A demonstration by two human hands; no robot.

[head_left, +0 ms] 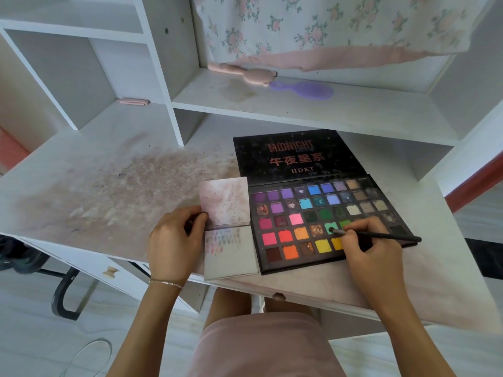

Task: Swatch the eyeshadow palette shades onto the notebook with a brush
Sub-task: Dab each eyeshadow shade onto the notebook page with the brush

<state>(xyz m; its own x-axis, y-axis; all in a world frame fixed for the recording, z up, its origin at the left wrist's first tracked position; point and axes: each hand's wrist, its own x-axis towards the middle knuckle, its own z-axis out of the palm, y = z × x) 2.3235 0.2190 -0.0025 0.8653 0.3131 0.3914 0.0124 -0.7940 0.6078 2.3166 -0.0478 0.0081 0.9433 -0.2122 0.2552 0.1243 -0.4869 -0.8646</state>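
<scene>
Her right hand (pixel 364 240) pinches the brush (pixel 381 235), tip dipped in a green pan of the palette (pixel 275 263). The notebook (pixel 231 257) lies just left of it (handle trailing right), its left edge pinched by her left hand (pixel 174 240).

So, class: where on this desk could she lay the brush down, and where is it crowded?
Free: the wide stained stretch of desk left of the notebook, and a narrower strip right of the palette. Crowded: the front middle, where the left hand holds the notebook against the palette and the right hand dips the brush.
</scene>
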